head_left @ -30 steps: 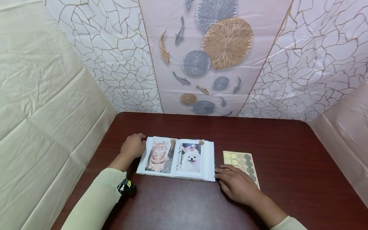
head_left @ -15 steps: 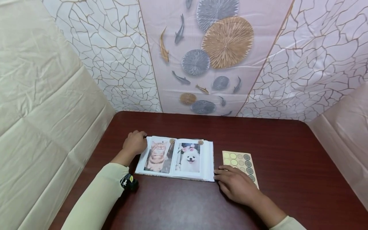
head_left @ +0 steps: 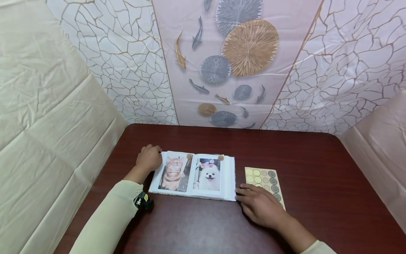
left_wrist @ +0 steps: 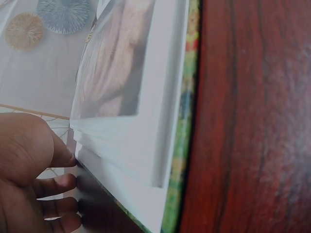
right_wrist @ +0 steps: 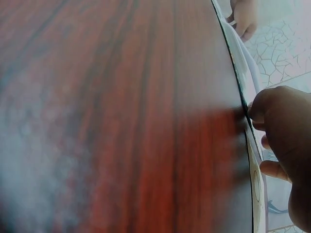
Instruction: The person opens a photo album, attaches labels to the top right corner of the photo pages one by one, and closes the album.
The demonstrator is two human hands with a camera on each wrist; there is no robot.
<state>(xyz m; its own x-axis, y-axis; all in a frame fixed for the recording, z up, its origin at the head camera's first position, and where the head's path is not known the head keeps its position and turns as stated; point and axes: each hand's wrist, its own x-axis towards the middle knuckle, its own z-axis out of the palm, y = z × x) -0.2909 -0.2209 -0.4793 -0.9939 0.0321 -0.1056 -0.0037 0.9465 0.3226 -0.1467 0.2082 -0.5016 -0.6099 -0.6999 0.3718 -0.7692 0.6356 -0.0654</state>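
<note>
A photo album lies spread on the table, a cat photo on its left page and a white dog photo on its right page. Each page bears a round sticker near its top right. At the album's upper left corner is my left hand; in the left wrist view its thumb and fingertips come right to the cover's edge. My right hand rests by the lower right corner, fingertips at the edge. Its palm side partly hides a sticker sheet.
The dark red wooden table carries the album and the sheet, which holds rows of yellow, beige and grey-green round stickers. A patterned cloth hangs behind the table's far edge. Plain pale cloth closes the left side.
My left hand has slid slightly up along the album's left edge, toward its top corner. The album, sheet and right hand stay nearly where they were.
</note>
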